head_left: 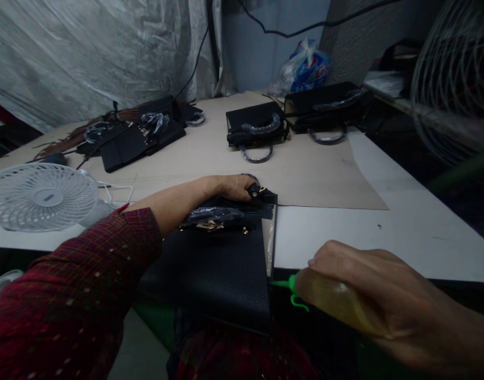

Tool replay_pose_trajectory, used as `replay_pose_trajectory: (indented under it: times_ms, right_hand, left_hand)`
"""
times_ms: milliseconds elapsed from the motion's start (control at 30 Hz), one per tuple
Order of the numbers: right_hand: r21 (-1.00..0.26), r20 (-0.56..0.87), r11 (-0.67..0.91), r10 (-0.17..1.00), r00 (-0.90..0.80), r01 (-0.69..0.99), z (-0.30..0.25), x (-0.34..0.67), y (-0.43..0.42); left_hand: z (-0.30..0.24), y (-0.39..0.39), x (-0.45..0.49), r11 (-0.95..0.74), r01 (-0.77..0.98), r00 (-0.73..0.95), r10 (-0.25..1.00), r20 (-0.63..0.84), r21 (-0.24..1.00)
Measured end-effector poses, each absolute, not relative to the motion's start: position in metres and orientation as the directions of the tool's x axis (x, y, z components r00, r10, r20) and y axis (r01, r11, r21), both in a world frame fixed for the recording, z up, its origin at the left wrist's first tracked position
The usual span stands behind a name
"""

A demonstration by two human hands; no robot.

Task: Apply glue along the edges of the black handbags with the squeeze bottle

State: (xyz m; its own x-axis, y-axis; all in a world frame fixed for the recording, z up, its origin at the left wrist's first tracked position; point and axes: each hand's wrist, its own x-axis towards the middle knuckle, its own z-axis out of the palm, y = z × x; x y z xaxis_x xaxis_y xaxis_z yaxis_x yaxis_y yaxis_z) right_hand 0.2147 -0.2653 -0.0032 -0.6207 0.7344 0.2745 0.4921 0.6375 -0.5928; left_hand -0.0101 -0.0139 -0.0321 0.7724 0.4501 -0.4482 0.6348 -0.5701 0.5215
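A black handbag (221, 264) lies at the table's front edge, its near part overhanging toward my lap. Its handle is wrapped in clear plastic, and gold-coloured fittings show along the top. My left hand (236, 187) is closed on the bag's far end, by a black strap piece with a metal fitting. In my right hand (356, 285) is a yellowish squeeze glue bottle (337, 301) with a green nozzle. The nozzle tip points left at the bag's right side edge; whether it touches I cannot tell. Along that side a pale strip of the bag's inside shows.
Several other black handbags (254, 122) with wrapped handles lie at the back and left of the table (324, 232). A white fan (44, 195) stands at the left. A larger wire-caged fan (455, 79) is at the right. Brown cardboard (337, 174) covers much of the tabletop.
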Motion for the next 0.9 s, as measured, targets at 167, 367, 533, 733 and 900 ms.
replay_pose_trajectory:
  times_ms: [167,367,533,733,900]
  right_hand:
    - [-0.576,0.299,0.624,0.762,-0.575,0.528,-0.007,0.216,-0.272]
    - [-0.613,0.304,0.605,0.775,-0.555,0.508,-0.009,0.214,-0.275]
    - [-0.668,0.307,0.571,0.796,-0.522,0.477,-0.007,0.219,-0.275]
    - [-0.549,0.47,0.603,0.795,-0.383,0.579,-0.001,0.228,-0.275]
    - [-0.464,0.502,0.592,0.788,-0.355,0.658,0.009,0.237,-0.271]
  left_hand:
    - [-0.032,-0.013,-0.01,-0.569,0.638,0.77,0.447,-0.455,0.519]
    - [-0.034,-0.011,-0.011,-0.571,0.642,0.766,0.445,-0.464,0.512]
    - [-0.031,-0.012,-0.01,-0.584,0.641,0.765,0.433,-0.477,0.497]
    - [0.018,-0.005,-0.011,-0.616,0.648,0.761,0.497,-0.416,0.448]
    - [0.092,-0.008,0.003,-0.645,0.71,0.704,0.633,-0.321,0.285]
